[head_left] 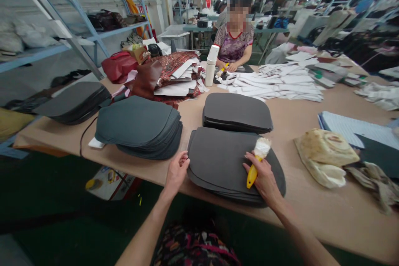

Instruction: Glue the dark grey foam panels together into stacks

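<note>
A stack of dark grey rounded panels [218, 158] lies right in front of me at the table's near edge. My left hand [178, 169] has its fingers closed at the left edge of the top panel, which sits slightly askew over those below. In my right hand [264, 176] is a paintbrush [253, 172] with a yellow handle and whitish, coated bristles pointing away from me. That hand rests over the right part of the stack. Just behind stands a second grey stack [237, 110], and to the left a greenish-grey stack [139, 122].
Another dark stack [75, 99] sits far left. Across the table a co-worker [234, 43] handles pieces beside white strips [277, 79] and a white bottle [210, 66]. Brown and red material [168, 75] is piled at back left. A crumpled cream bag [326, 153] lies right.
</note>
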### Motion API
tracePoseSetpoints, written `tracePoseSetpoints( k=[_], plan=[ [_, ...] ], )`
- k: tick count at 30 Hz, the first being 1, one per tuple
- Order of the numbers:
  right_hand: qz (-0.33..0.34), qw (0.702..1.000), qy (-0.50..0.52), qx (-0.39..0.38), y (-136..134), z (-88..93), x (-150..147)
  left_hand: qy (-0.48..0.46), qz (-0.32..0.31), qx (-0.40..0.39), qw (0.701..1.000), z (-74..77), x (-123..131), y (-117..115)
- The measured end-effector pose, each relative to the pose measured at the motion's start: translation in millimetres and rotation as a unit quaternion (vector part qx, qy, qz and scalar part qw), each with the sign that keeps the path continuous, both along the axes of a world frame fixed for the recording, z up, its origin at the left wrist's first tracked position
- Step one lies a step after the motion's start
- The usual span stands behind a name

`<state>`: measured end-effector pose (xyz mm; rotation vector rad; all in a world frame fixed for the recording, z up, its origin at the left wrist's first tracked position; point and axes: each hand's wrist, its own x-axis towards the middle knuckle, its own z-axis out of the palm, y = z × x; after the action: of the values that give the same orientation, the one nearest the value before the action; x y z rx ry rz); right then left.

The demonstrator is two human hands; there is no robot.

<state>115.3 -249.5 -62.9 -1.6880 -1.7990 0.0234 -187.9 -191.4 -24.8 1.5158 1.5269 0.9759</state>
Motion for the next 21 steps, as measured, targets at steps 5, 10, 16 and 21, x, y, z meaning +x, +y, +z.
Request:
tracePoseSetpoints(
  k=[5, 10, 16, 21],
  plan=[
    [0.007, 1.0, -0.01, 0.013, -0.2, 0.6, -0.1, -0.02, 0.019, -0.036, 0.999, 3.3, 7.9, 18.6],
    [0.012, 0.999, -0.026, 0.034, 0.6, -3.6, 0.9, -0.002, 0.021, -0.053, 0.998, 7.4, 10.2, 26.3],
    [0.008, 0.999, -0.034, 0.033, 0.5, -5.5, 0.6, 0.013, 0.028, -0.058, 0.998, 8.5, 10.6, 28.9],
    [0.01, 0.999, -0.029, 0.043, 1.7, -6.1, 1.2, 0.005, 0.011, -0.065, 0.998, 8.1, 8.7, 28.8]
  ],
)
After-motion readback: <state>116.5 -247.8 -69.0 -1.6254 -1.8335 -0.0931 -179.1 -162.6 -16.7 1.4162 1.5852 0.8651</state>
